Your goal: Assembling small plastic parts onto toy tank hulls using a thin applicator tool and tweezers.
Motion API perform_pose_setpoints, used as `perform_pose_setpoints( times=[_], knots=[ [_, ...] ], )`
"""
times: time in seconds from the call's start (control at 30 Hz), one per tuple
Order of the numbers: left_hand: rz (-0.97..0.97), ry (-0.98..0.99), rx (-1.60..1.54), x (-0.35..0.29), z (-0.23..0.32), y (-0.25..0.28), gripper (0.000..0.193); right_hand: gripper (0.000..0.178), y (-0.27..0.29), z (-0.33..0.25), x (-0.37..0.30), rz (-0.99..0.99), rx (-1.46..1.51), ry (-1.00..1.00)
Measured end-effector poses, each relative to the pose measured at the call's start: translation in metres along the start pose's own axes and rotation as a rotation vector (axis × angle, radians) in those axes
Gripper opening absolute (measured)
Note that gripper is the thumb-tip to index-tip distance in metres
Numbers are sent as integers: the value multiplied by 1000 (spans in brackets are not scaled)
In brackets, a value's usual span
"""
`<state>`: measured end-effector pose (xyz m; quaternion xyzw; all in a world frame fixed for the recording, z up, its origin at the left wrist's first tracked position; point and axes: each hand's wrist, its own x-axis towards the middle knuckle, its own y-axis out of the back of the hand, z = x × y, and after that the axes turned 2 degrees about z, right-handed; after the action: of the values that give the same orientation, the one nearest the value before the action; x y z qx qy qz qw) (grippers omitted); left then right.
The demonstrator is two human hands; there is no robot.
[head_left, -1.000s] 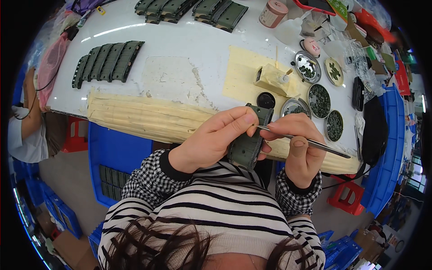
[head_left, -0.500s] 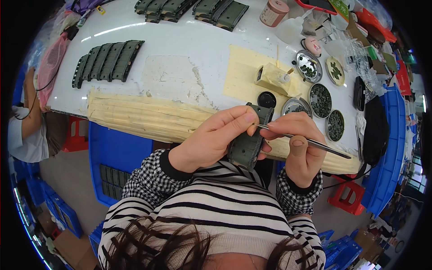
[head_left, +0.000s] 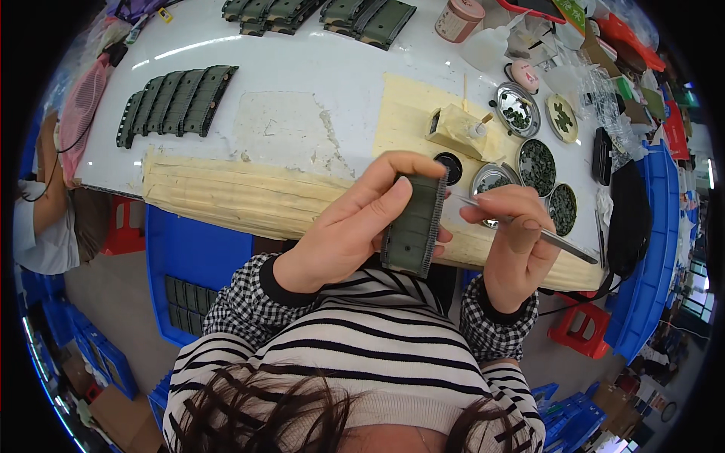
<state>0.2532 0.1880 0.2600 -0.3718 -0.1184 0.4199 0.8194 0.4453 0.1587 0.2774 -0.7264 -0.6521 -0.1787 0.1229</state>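
Observation:
A dark green, slightly curved plastic panel (head_left: 411, 226) with toothed long edges is held tilted in front of my chest. My left hand (head_left: 351, 219) grips it from the left, its thumb flat on the face and its fingers round the top and behind. Just right of the panel, my right hand (head_left: 517, 238) is closed round slim silver tweezers (head_left: 559, 241). Their pointed tip lies close to the panel's upper right edge; I cannot tell whether it touches. Whether the tips hold any small part is too small to see.
Round dishes (head_left: 537, 167) of small dark green pieces stand right of my hands, beside a paper-wrapped block (head_left: 461, 130) and a black round cap (head_left: 449, 167). Similar panels (head_left: 177, 103) lie at left. A blue bin (head_left: 200, 241) sits below the table edge; another person's arm (head_left: 49, 177) shows far left.
My right hand and the tweezers have drawn back rightward from the panel's face. My left thumb has shifted leftward on the panel, and the panel has turned a little more upright.

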Motion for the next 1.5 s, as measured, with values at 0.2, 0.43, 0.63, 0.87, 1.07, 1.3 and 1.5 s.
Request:
perform_pose_setpoints(
  times=[0.2,0.43,0.63,0.87,1.07,1.3,1.5],
  knots=[
    [203,-177,0,-7,12,5,75,32,7,9,8,23,-296,-126],
    [231,-8,-182,-13,13,10,56,14,3,29,9,-21,-444,-74],
    [275,-51,-235,-13,13,8,42,13,2,31,10,-46,-539,-25],
    [377,-104,-127,-16,16,5,38,11,2,29,10,-49,-567,-16],
    [403,-149,-281,-17,17,10,37,22,7,10,7,17,-384,122],
    [427,-119,-307,-12,14,5,38,24,-16,-9,3,-139,-128,178],
    [415,-101,-309,-14,13,2,37,25,-21,-5,-2,-144,-41,71]
  ],
)
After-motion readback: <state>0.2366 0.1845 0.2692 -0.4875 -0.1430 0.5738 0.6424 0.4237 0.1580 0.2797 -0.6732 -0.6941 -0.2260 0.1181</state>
